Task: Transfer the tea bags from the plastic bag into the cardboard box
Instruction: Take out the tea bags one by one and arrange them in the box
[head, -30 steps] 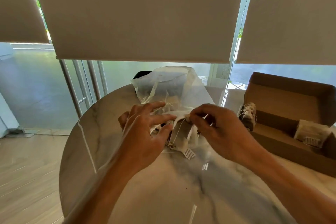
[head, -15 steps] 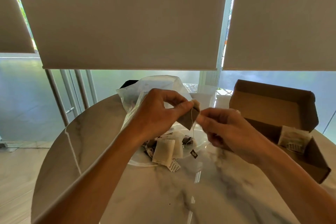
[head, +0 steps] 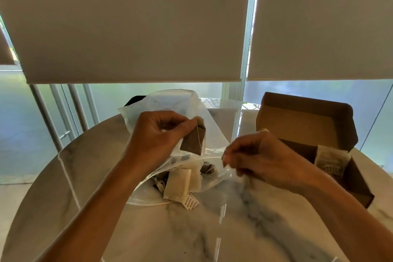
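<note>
Left hand (head: pixel 158 134) raised above the round marble table (head: pixel 212 229), thumb and fingers pinching the top corner of one dark tea bag (head: pixel 194 141); the bag hangs free in the air, its string running down its face. Right hand (head: pixel 257 159) just right of it, fingers curled; what they pinch is blurred, so I cannot tell whether they hold the string, the plastic, or nothing. Clear plastic bag (head: pixel 180 104) lies at the middle of the table toward the far edge, mouth facing the person, partly behind the left hand; a loose heap of tea bags (head: pixel 180 183) rests at its mouth, white paper tags (head: pixel 190 202) spilling onto the marble. Cardboard box (head: pixel 306 121) sits at the table's right edge, lid standing open; one pale tea bag (head: pixel 331 160) rests inside against its near wall. Roller blinds (head: pixel 127 23) hang half lowered over the windows behind.
</note>
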